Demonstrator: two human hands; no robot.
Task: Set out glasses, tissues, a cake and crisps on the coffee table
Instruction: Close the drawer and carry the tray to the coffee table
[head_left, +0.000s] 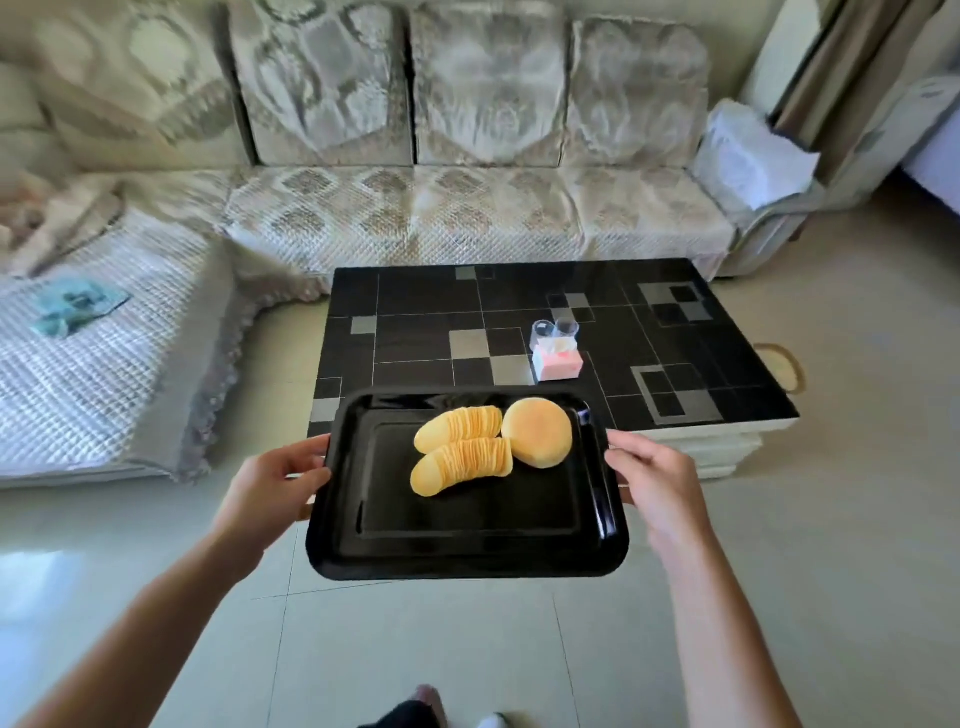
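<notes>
A black tray (467, 551) was held level above the tiled floor (415, 649), its far edge overlapping the near left edge of the table (415, 332). In the tray's far right part lay two fanned rows of crisps (460, 449), with a round cake (536, 432) touching them on the right. The table had a black top with grey squares. Right of its centre stood a pink tissue box (558, 362), with two clear glasses (555, 331) just beyond it. A patterned sofa (415, 156) ran behind the table and down the left side. The left hand (275, 486) had its grip closed on the tray's left rim; the right hand (652, 483) had its grip closed on the right rim.
</notes>
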